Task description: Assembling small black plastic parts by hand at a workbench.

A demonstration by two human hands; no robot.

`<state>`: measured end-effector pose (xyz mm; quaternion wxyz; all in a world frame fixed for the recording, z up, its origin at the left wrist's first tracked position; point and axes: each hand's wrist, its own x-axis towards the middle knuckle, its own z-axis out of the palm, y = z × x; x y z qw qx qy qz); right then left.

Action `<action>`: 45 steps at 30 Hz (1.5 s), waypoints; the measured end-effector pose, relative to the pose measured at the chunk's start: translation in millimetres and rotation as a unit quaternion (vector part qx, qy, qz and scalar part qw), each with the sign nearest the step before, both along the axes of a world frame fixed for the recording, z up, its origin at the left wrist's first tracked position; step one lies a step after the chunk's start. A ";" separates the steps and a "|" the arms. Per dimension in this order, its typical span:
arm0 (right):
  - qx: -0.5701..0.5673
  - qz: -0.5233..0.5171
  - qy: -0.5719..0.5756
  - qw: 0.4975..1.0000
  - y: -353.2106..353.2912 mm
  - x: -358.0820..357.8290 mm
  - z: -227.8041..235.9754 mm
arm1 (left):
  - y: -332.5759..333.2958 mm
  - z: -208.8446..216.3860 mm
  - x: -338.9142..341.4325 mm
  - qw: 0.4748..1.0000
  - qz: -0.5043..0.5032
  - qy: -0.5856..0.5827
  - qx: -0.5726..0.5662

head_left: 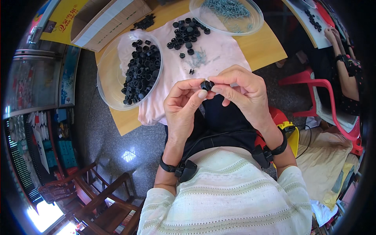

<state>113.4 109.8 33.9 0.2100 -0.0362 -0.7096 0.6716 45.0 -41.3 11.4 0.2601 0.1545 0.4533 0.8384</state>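
Observation:
Between my two hands, above the near edge of the table, is a small black plastic part. My left hand pinches its left side between thumb and fingertips. From the right, my right hand grips the same part with thumb and forefinger. Whether it is one piece or two fitted together I cannot tell. Just beyond my fingers a small black piece lies on the pink cloth. Farther back on the cloth sits a loose pile of round black caps, with a scatter of small metal pieces nearer me.
A clear round tub of black parts stands at the left of the wooden table. Another clear tub holding small metal pieces is at the back right. A cardboard box stands back left. At right, another person sits near a red chair.

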 end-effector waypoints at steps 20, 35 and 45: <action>0.221 -0.062 0.084 0.970 -2.8 -0.6 5.5 | 1.6 -0.2 -3.0 0.999 -0.025 -0.024 0.012; 0.369 -0.102 0.092 0.919 -6.8 0.1 -1.2 | 7.6 3.0 3.6 0.996 0.004 -0.087 0.013; 0.368 -0.137 0.110 0.913 -18.5 1.2 -18.6 | 9.0 -13.1 11.6 0.995 0.025 -0.093 0.002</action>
